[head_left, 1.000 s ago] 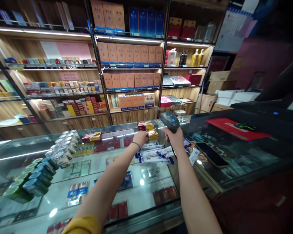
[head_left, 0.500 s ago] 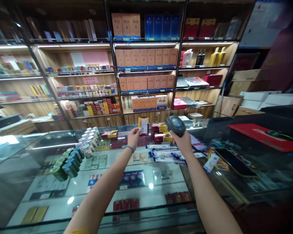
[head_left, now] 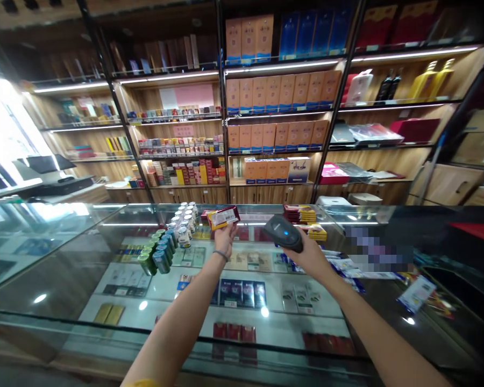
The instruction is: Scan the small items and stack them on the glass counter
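Note:
My left hand (head_left: 225, 242) is closed on a small red-and-yellow packet (head_left: 223, 217), held tilted above the glass counter with its white barcode panel towards me. My right hand (head_left: 312, 257) grips a dark barcode scanner (head_left: 283, 233) with a small blue light. The scanner's front end points left towards the packet, with a gap between them. Just behind the scanner stands a stack of similar red-and-yellow packets (head_left: 301, 214). Slim blue-and-white sachets (head_left: 344, 267) lie beside my right forearm, partly hidden by it.
Rows of green and blue cans (head_left: 156, 252) and white cans (head_left: 184, 231) stand on the glass counter (head_left: 262, 258) at left. Boxed goods lie inside it. A loose sachet (head_left: 417, 294) lies at right. Behind are shelves of orange boxes (head_left: 280, 92).
The view has swung to the left. The packet in my left hand has turned from upright to sideways. My right hand has brought the scanner lower, its front end turned more towards the packet.

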{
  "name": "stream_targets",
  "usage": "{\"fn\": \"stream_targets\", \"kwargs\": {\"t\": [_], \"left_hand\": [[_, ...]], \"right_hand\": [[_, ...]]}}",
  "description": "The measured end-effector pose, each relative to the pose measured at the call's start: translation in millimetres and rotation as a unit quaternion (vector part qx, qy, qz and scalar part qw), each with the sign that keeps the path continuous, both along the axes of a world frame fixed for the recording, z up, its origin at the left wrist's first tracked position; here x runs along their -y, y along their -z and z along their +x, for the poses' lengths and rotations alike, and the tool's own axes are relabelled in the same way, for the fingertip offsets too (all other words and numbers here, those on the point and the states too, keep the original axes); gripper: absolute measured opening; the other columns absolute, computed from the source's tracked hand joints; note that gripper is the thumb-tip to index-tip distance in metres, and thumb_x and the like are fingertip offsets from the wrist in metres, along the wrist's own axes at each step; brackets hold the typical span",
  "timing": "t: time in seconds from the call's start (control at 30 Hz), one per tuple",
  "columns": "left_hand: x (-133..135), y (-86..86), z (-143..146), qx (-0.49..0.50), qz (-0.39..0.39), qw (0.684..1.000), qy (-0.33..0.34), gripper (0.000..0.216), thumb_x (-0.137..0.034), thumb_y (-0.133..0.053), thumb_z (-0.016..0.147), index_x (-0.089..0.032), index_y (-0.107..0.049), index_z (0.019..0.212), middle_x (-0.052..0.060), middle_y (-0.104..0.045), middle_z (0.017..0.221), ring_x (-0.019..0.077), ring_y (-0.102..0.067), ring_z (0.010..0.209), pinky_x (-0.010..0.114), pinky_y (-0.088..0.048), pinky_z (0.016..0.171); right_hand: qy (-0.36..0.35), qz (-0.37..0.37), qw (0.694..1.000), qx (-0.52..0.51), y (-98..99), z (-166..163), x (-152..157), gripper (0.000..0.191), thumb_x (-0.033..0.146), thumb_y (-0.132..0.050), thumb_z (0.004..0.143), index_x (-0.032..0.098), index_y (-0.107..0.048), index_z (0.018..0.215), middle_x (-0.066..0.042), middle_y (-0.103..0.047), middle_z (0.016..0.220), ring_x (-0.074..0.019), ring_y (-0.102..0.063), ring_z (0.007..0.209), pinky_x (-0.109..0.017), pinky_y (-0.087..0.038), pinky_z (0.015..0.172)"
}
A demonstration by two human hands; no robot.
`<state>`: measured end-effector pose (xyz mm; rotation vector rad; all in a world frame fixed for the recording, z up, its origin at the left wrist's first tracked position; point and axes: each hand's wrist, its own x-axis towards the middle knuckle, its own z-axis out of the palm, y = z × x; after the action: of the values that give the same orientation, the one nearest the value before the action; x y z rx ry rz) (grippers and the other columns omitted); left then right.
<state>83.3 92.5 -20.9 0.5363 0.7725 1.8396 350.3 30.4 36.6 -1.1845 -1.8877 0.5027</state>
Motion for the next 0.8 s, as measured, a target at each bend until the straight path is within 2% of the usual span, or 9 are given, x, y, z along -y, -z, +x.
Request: {"fn": "stream_targets", "kwargs": {"t": [0.27,0.5,0.7,0.8], "left_hand": [[-8,7.2,-8,0.026,-0.028,0.999,-0.029,0.026,-0.013,-0.077,0.078,-0.017,-0.062,0.099,0.005,-0.074,0.095,0.0168,-0.073,0.09,0.032,-0.059,0.087],[-5,10.4,-9,-0.012,0.019,1.0,-0.011,0.032,-0.017,-0.074,0.082,-0.018,-0.062,0.111,0.013,-0.07,0.119,0.0226,-0.07,0.108,0.04,-0.055,0.099],[-8,8.9,-10,0.016,-0.011,1.0,-0.024,0.036,-0.015,-0.077,0.077,-0.019,-0.058,0.107,0.006,-0.073,0.1,0.0178,-0.073,0.091,0.034,-0.058,0.088],[-8,7.7,-10,0.014,-0.008,1.0,-0.021,0.035,-0.014,-0.078,0.077,-0.019,-0.057,0.104,0.004,-0.073,0.097,0.0162,-0.073,0.086,0.033,-0.058,0.085]], "right_hand": [[-0.045,-0.032,0.996,0.074,-4.1,-15,18,0.043,0.03,-0.068,0.073,0.029,-0.055,0.115,-0.001,-0.075,0.093,-0.0281,-0.071,0.085,-0.034,-0.049,0.072],[-0.004,0.006,0.99,0.139,-0.7,-18,18,0.046,0.031,-0.072,0.065,0.028,-0.063,0.11,-0.004,-0.075,0.083,-0.0344,-0.072,0.083,-0.034,-0.047,0.065],[-0.025,-0.021,0.997,0.072,-2.4,-15,16,0.045,0.031,-0.07,0.069,0.028,-0.06,0.113,-0.003,-0.075,0.09,-0.0303,-0.071,0.086,-0.035,-0.05,0.071],[-0.032,-0.023,0.998,0.041,-1.0,-10,13,0.046,0.032,-0.069,0.071,0.028,-0.059,0.116,-0.002,-0.075,0.092,-0.0293,-0.071,0.089,-0.036,-0.051,0.075]]}}
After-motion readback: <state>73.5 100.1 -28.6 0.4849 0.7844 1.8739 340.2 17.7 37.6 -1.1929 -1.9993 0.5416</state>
